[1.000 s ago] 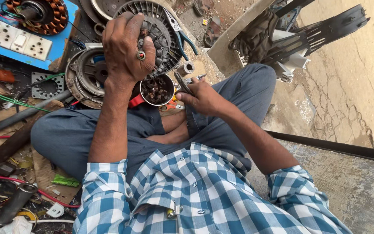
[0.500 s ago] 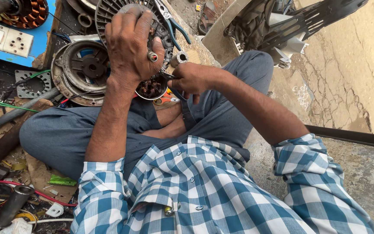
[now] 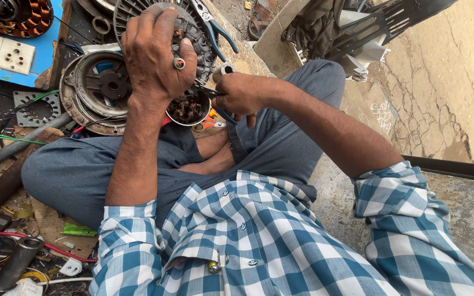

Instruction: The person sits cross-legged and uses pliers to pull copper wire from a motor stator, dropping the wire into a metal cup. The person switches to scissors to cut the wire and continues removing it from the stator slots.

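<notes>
As left hand [image 3: 157,55] grips round metal motor [image 3: 188,108]

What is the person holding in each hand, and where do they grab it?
The left hand grips the top of a small motor part. The right hand holds a tool by its handle.

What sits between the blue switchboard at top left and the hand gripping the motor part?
In the head view, between the blue switchboard and the left hand lies a round metal motor housing with a dark hub, on the cluttered floor. The motor part itself sits under that hand.
</notes>
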